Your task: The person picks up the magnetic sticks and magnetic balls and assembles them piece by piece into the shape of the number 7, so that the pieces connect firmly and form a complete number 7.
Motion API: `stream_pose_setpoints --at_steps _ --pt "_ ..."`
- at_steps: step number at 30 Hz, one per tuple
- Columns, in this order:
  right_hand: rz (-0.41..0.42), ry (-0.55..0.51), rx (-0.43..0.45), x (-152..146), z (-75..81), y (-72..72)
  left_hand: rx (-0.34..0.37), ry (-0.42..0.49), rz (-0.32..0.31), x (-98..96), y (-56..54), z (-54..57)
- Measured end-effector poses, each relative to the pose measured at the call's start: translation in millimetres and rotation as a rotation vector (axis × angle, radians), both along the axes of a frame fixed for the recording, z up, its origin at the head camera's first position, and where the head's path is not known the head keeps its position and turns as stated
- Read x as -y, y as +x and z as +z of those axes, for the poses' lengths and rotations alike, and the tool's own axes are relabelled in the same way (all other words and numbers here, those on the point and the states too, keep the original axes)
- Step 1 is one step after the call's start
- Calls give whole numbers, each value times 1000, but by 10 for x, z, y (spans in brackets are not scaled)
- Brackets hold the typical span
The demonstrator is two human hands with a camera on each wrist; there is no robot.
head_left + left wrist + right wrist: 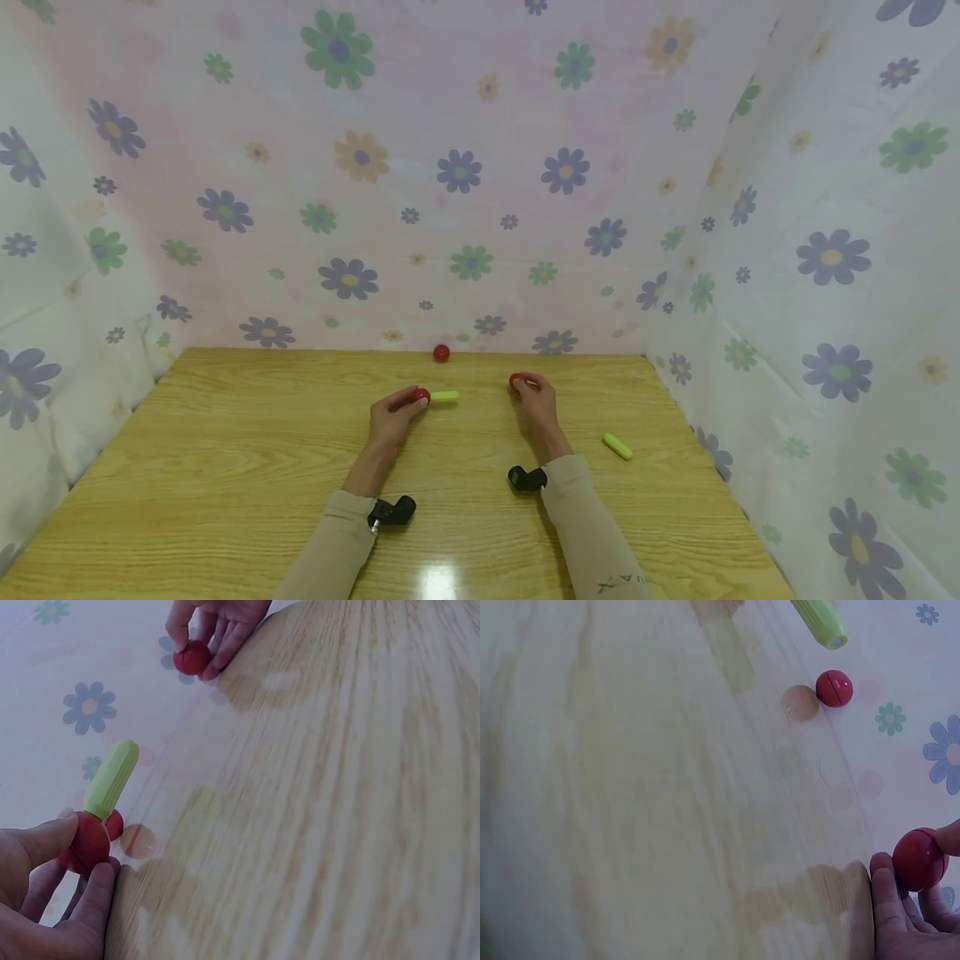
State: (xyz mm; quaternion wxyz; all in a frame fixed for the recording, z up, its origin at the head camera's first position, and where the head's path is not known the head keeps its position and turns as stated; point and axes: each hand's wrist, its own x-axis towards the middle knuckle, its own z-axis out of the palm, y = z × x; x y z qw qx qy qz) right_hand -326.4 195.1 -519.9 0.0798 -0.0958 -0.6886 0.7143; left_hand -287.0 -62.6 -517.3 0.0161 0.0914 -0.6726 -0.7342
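My left hand (392, 423) pinches a small red ball (90, 841) between thumb and fingers. From that ball a light-green ribbed stick (446, 397) juts out to the right in the head view, its near end right at the ball. Farther right, my right hand (538, 406) grips another red ball (919, 859), which shows a seam line. Its thumb lies on one side and the fingers are curled under the other, low over the wooden table (247, 467). The two held balls are apart.
A third red ball (441, 353) sits at the table's back edge, against the flowered cloth (405, 242). Another light-green stick (617, 446) lies on the table right of my right forearm. Flowered cloth also hangs at both sides. Black wrist cameras (393, 510) are strapped at the sleeves.
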Motion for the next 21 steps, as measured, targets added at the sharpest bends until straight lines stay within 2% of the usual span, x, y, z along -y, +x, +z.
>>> stream_pose_setpoints --at_steps 1,3,10,15,21 --pt "0 5 -4 0 -1 3 -4 -2 7 0 -4 -12" --pt "0 5 -9 -6 -12 0 -5 2 17 6 -66 -112" --pt "-12 -35 -20 -10 -23 -8 -11 8 4 -6 -70 -104" --pt "12 -41 -16 6 -8 10 -6 9 19 -13 -79 -103" --pt "60 -11 11 6 -2 22 10 9 4 -1 -70 -100"
